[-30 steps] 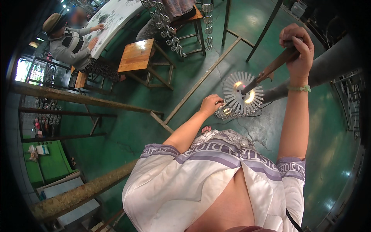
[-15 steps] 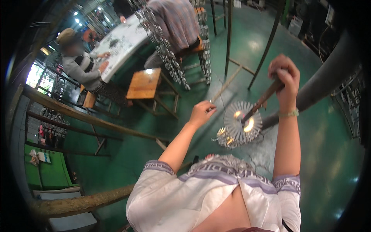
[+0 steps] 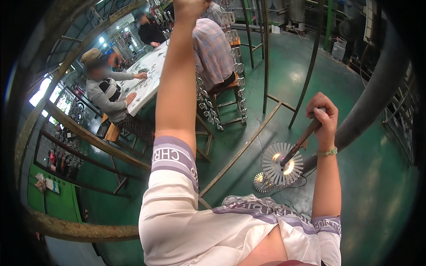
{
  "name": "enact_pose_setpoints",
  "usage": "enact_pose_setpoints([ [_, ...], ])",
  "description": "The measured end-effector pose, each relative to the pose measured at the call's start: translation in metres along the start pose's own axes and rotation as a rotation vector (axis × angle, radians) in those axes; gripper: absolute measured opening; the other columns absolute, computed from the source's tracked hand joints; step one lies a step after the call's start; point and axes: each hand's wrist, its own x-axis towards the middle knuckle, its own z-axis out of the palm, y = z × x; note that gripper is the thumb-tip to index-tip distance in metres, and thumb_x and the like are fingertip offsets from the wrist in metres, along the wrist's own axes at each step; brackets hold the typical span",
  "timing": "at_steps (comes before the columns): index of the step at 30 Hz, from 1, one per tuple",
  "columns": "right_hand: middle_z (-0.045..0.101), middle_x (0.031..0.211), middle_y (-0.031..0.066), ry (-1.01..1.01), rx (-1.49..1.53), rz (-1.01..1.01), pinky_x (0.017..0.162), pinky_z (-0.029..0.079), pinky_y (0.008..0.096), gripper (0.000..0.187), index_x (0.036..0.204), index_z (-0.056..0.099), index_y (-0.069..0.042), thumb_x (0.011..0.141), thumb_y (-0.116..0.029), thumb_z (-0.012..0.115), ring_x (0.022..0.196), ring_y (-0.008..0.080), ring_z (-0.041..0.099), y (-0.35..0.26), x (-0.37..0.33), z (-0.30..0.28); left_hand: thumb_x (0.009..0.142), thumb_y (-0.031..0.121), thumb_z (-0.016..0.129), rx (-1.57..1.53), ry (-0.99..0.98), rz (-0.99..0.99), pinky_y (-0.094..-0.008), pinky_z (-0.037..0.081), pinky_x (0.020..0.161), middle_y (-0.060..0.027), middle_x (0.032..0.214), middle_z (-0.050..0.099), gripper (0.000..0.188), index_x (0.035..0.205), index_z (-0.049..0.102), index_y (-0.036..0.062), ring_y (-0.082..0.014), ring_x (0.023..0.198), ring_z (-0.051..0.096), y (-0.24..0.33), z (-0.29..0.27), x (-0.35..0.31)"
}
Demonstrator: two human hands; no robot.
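My left arm is raised straight up, and my left hand (image 3: 191, 8) is cut off by the top edge, so its fingers are hidden. Close by it hang strings of shiny metal links or clasps (image 3: 160, 13), which continue lower down behind my forearm. My right hand (image 3: 324, 114) is closed around the top of a dark, worn rod (image 3: 306, 136). The rod's lower end meets the middle of a round grey disc (image 3: 268, 163) with radial slots, where a yellow glow shows. Below it sits a smaller slotted ring (image 3: 261, 182), also glowing.
A person in a grey top (image 3: 104, 95) sits at a white table (image 3: 148, 73) strewn with small dark pieces. Another in a checked shirt (image 3: 214, 51) sits on a stool. Metal frame bars (image 3: 242, 148) cross ahead, and a thick grey duct (image 3: 375, 97) runs at the right.
My left hand has swung up from near the disc to the top edge by the hanging metal strings. My right hand stays on the rod, and the view has tilted up slightly.
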Motion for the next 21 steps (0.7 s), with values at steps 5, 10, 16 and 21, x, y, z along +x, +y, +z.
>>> enact_pose_setpoints([
  [5, 0.047, 0.070, 0.0048, 0.025, -0.013, -0.007, 0.055, 0.036, 0.0239, 0.015, 0.070, 0.050, -0.001, 0.073, -0.014, 0.054, 0.061, 0.0117, 0.047, -0.003, -0.003, -0.004, 0.086, 0.015, 0.063, -0.128, -0.191, -0.297, -0.0285, 0.051, 0.049, -0.0092, 0.078, 0.061, 0.035, 0.118, 0.055, 0.0008, -0.0158, 0.060, 0.060, 0.008, 0.002, 0.038],
  [10, 0.047, 0.070, 0.0046, 0.036, -0.020, -0.011, 0.056, 0.037, 0.0238, 0.015, 0.070, 0.050, -0.001, 0.073, -0.014, 0.055, 0.061, 0.0118, 0.048, -0.003, -0.005, -0.005, 0.085, 0.020, 0.065, -0.180, -0.317, -0.341, -0.0294, 0.052, 0.052, -0.0092, 0.077, 0.061, 0.038, 0.116, 0.056, 0.0006, -0.0160, 0.059, 0.060, 0.004, 0.001, 0.047],
  [16, 0.046, 0.070, 0.0044, 0.038, -0.022, -0.014, 0.056, 0.037, 0.0236, 0.016, 0.070, 0.051, -0.001, 0.073, -0.015, 0.056, 0.061, 0.0116, 0.047, -0.002, -0.004, -0.004, 0.083, 0.023, 0.068, -0.138, -0.265, -0.266, -0.0261, 0.049, 0.054, -0.0076, 0.071, 0.063, 0.030, 0.098, 0.063, -0.0024, -0.0123, 0.056, 0.057, -0.017, 0.001, 0.061],
  [21, 0.046, 0.069, 0.0042, 0.032, -0.040, -0.004, 0.056, 0.036, 0.0235, 0.016, 0.070, 0.051, -0.001, 0.073, -0.016, 0.056, 0.061, 0.0113, 0.047, -0.003, -0.004, -0.005, 0.082, 0.023, 0.069, -0.099, -0.207, -0.243, -0.0234, 0.044, 0.049, -0.0065, 0.067, 0.063, 0.029, 0.095, 0.064, -0.0025, -0.0100, 0.054, 0.055, -0.017, 0.006, 0.057],
])
